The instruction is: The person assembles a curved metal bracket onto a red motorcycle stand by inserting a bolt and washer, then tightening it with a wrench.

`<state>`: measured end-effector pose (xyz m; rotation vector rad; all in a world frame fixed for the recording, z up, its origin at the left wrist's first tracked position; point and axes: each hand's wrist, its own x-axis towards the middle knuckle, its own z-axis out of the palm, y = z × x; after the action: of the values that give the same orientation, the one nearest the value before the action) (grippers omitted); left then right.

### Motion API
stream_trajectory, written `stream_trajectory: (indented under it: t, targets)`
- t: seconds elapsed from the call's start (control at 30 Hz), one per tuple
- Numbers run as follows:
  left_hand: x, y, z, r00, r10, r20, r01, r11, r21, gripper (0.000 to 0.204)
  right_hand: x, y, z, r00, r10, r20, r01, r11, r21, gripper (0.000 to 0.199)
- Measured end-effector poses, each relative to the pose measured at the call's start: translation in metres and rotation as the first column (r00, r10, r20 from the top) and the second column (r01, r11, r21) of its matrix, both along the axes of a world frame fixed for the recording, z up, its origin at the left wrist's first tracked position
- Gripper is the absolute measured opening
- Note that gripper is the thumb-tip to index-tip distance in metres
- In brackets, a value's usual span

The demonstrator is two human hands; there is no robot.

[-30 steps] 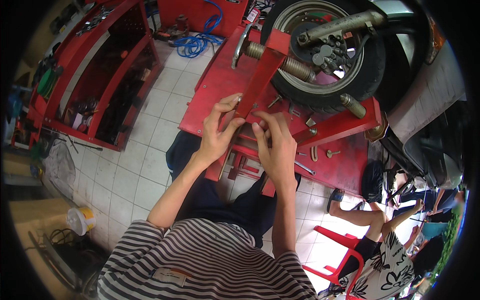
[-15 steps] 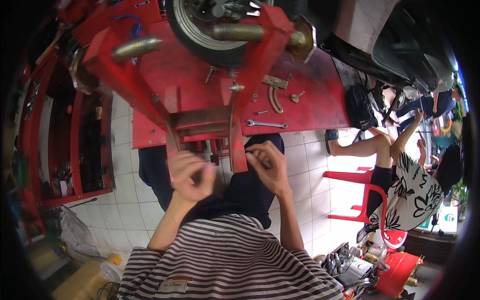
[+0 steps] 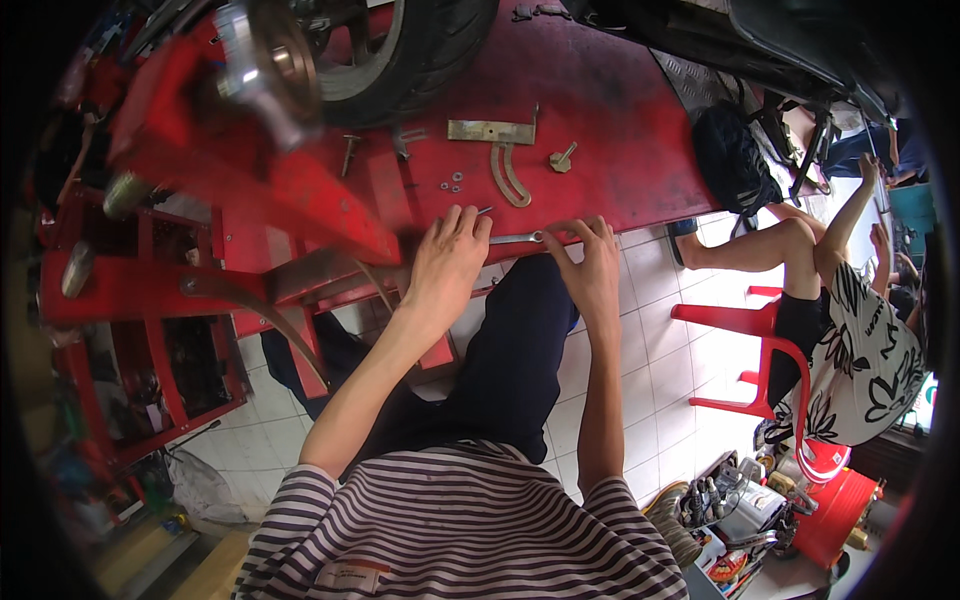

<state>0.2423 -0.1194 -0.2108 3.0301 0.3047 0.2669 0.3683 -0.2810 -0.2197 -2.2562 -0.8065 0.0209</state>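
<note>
A combination wrench (image 3: 514, 239) lies along the front edge of the red bench. My right hand (image 3: 592, 262) has thumb and fingers closed at its ring end. My left hand (image 3: 450, 258) rests palm down over the other end, fingers stretched forward and hiding that end. Just beyond the left fingertips the tip of a small bolt (image 3: 486, 210) shows. Several nuts (image 3: 452, 183) lie farther in, beside a brass-coloured bracket with a curved slotted arm (image 3: 503, 170). A knobbed bolt (image 3: 563, 158) sits to the right.
A red metal frame with threaded rods (image 3: 300, 200) stands at left, blurred, near a wheel (image 3: 400, 70). A black bag (image 3: 735, 160) is at the bench's right end. A person (image 3: 850, 330) sits on a red chair (image 3: 740, 350). Machine parts (image 3: 740, 510) lie on the floor at right.
My view has swung right, so the red frame now appears farther left and tilted. Both hands have moved from beside the frame's lower bars to the wrench; the right has closed on its ring end.
</note>
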Motion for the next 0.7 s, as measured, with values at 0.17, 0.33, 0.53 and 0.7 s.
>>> stream_trajectory:
  t: [0.17, 0.33, 0.53, 0.7]
  targets:
    - [0.01, -0.002, -0.009, 0.999, 0.015, -0.033, -0.015, 1.0, 0.022, 0.045, 0.007, 0.003, -0.003, 1.0, 0.019, -0.023, -0.021, 0.996, -0.083, 0.019]
    - [0.016, 0.0, -0.009, 0.996, 0.02, -0.082, -0.016, 0.998, 0.056, 0.04, 0.011, 0.004, -0.002, 0.999, 0.03, -0.025, -0.032, 0.994, -0.103, 0.02]
    - [0.02, 0.0, 0.004, 1.0, 0.004, 0.001, -0.004, 0.996, -0.088, 0.017, 0.019, 0.002, -0.005, 0.996, 0.016, -0.091, -0.005, 0.993, 0.117, 0.017]
    - [0.029, 0.0, 0.042, 0.984, 0.175, 0.045, -0.076, 0.624, -0.778, 0.017, 0.024, 0.003, -0.004, 0.797, 0.191, -0.573, 0.19, 0.821, 0.539, 0.016]
